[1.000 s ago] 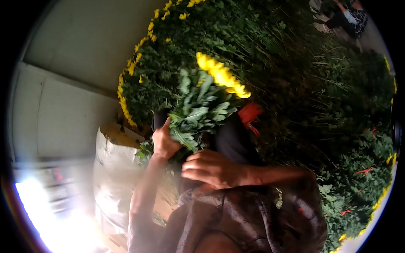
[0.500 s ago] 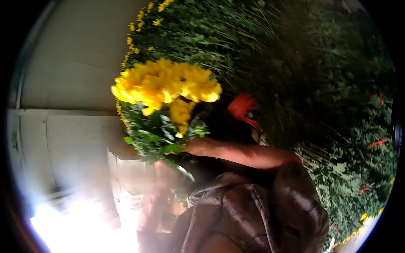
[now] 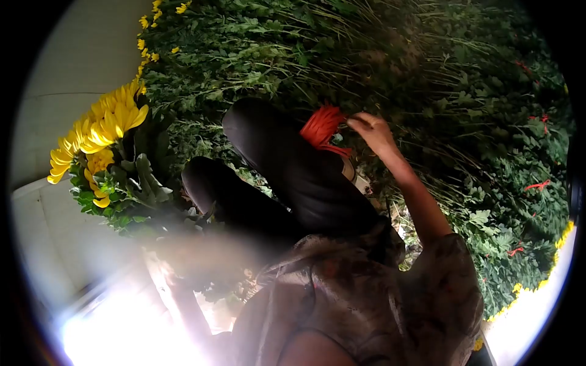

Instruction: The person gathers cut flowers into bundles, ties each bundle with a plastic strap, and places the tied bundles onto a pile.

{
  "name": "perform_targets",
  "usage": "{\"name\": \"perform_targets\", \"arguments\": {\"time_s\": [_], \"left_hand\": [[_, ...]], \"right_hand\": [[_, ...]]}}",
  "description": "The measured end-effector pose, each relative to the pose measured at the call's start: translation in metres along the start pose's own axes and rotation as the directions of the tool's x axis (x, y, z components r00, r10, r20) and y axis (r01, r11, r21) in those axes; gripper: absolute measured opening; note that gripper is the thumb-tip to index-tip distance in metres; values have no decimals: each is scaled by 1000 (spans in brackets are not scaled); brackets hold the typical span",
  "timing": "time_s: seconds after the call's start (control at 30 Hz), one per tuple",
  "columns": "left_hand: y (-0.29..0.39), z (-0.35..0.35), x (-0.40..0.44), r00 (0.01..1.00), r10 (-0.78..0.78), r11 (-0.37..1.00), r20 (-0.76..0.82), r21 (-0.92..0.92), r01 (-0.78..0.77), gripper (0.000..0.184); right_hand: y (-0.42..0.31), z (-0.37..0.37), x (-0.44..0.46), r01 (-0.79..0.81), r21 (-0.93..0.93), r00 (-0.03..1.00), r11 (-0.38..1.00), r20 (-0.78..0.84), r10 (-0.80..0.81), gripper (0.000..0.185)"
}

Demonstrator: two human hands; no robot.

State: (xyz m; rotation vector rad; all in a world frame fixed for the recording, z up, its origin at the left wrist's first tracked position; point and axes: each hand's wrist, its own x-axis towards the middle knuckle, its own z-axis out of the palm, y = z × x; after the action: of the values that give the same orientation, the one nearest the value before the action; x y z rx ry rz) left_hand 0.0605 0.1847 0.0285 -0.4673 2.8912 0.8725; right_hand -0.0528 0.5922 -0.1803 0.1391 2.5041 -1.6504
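A bunch of yellow flowers (image 3: 101, 125) with green leaves is held out at the left, its blooms towards the upper left. My left hand (image 3: 152, 253) is round its lower part, largely washed out by glare and leaves. My right hand (image 3: 373, 131) has its fingers pinched at the end of a bundle of red ties (image 3: 322, 126), which lies beside my dark-clothed right knee.
Long-stemmed greenery (image 3: 244, 55) with yellow blooms along its edge spreads beyond my knees. More leafy bunches with red ties (image 3: 537, 185) lie at the right. A pale wall (image 3: 85, 67) stands at the left, above a bright glare.
My left hand has carried the yellow bunch left, away from my lap. My right hand has left the bunch and moved right to the red ties. Both dark-clothed knees now show.
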Motion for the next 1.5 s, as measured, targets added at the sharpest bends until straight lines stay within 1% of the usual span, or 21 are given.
{"name": "perform_targets", "arguments": {"time_s": [0.13, 0.17, 0.27, 0.4, 0.47, 0.5, 0.53, 0.6, 0.77, 0.87, 0.93, 1.07, 1.13, 1.23, 1.27, 1.3, 1.37, 1.4, 1.43, 1.47, 1.5], "left_hand": [[-4, -8, -1, 1000, 11, 1000, 21, -16, -11, 41], [-4, -10, -2, 1000, 14, 1000, 26, -23, -13, 42], [-6, -16, -4, 999, 22, 999, 44, -40, -20, 44], [-7, -21, -1, 995, 52, 996, 85, -78, -46, 47], [-7, -25, -1, 992, 62, 994, 106, -99, -51, 49], [-7, -27, 1, 990, 72, 992, 118, -109, -59, 50], [-5, -29, 1, 987, 81, 990, 140, -127, -63, 50], [-3, -33, 3, 978, 106, 984, 178, -163, -77, 52], [5, -48, 12, 924, 162, 957, 346, -285, -61, 56], [11, -56, 16, 875, 218, 928, 433, -371, -48, 59], [20, -57, 24, 835, 262, 897, 484, -441, -26, 60], [41, -52, 44, 803, 302, 796, 514, -599, 84, 64], [33, -45, 45, 847, 246, 694, 472, -696, 187, 62], [15, -19, 56, 900, 215, 779, 380, -622, 76, 54], [9, -9, 62, 911, 221, 840, 349, -543, 4, 52], [19, -9, 63, 942, 11, 1000, 335, -20, -5, 51], [45, 10, 64, 946, 49, 980, 321, 166, -107, 42], [52, 28, 66, 929, 89, 958, 360, 224, -179, 39], [45, 53, 71, 902, 156, 932, 403, 243, -270, 34], [51, 53, 61, 914, 241, 969, 327, -29, -245, 26], [48, 68, 62, 910, 243, 958, 335, 62, -278, 24]], "right_hand": [[-15, 11, -7, 97, 12, 989, 995, 115, -98, 24], [-41, 4, -10, -174, 107, 974, 979, 167, 155, 24], [-51, -9, -13, -26, 76, 993, 997, 121, 16, 24], [-69, -39, -14, -136, -86, 967, 987, 204, 151, 16], [-61, -98, 14, -9, -245, 981, 969, -189, -39, 20], [-49, -147, 29, -69, 232, 938, 970, -315, 142, 19], [-26, -188, 48, 171, 547, 817, 820, -544, 192, 17], [-50, -232, 65, 180, 480, 677, 859, -693, 246, 17], [-208, -26, 58, 368, 82, 926, 926, -123, -357, 18], [-255, 76, -7, 158, 301, 859, 940, 427, -281, 18], [-286, 78, -33, -236, 376, 695, 896, 710, -115, 19], [-258, 79, -40, 305, 264, 751, 915, 525, -401, 13], [-249, 60, -43, 595, 127, 604, 794, 580, -546, 15], [-252, 38, -63, 210, 310, 641, 927, 673, -370, 14], [-266, 31, -67, 284, 309, 608, 907, 673, -420, 12], [-276, 31, -68, 437, 268, 573, 858, 653, -496, 11], [-296, 43, -63, 661, 103, 487, 743, 695, -529, 9], [-306, 55, -59, 728, -9, 454, 686, 755, -473, 8], [-294, 77, -50, 710, 114, 448, 695, 689, -570, 10], [-299, 92, -38, 729, 125, 437, 673, 671, -599, 12], [-298, 106, -23, 684, 226, 404, 693, 673, -619, 15]]}}
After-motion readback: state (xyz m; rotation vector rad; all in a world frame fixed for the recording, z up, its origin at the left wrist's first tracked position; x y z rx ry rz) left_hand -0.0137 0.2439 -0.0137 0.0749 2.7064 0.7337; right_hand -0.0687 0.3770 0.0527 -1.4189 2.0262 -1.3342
